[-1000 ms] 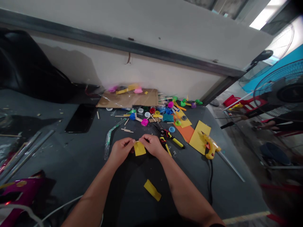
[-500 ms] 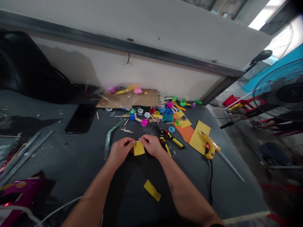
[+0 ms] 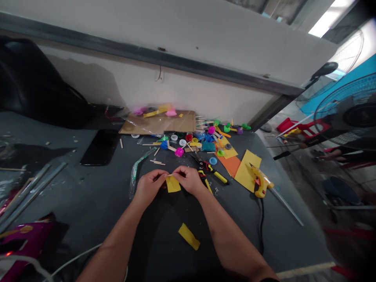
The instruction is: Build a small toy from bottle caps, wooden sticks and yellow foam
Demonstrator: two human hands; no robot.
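Between my two hands is a small piece of yellow paper [image 3: 174, 185], its lower part hanging toward me. My left hand [image 3: 150, 186] pinches its upper left corner between thumb and fingers. The upper right corner is pinched by my right hand [image 3: 189, 179]. Along the top edge a thin pale strip shows at the fingertips; its kind is too small to tell. A second yellow paper strip [image 3: 189, 236] lies on the dark table nearer to me. Just right of my right hand lie pliers [image 3: 216, 173] with yellow and black handles.
A yellow glue gun [image 3: 261, 183] rests on yellow paper [image 3: 245, 166] at the right. Bottle caps, sticks and clay-like coloured bits crowd the back near a cardboard sheet [image 3: 155, 123]. A black phone [image 3: 101, 148] lies left, a clear plastic piece [image 3: 134, 178] beside my left hand.
The yellow paper has tilted slightly and its lower edge has shifted a little to the right. Both hands keep their pinch at almost the same place.
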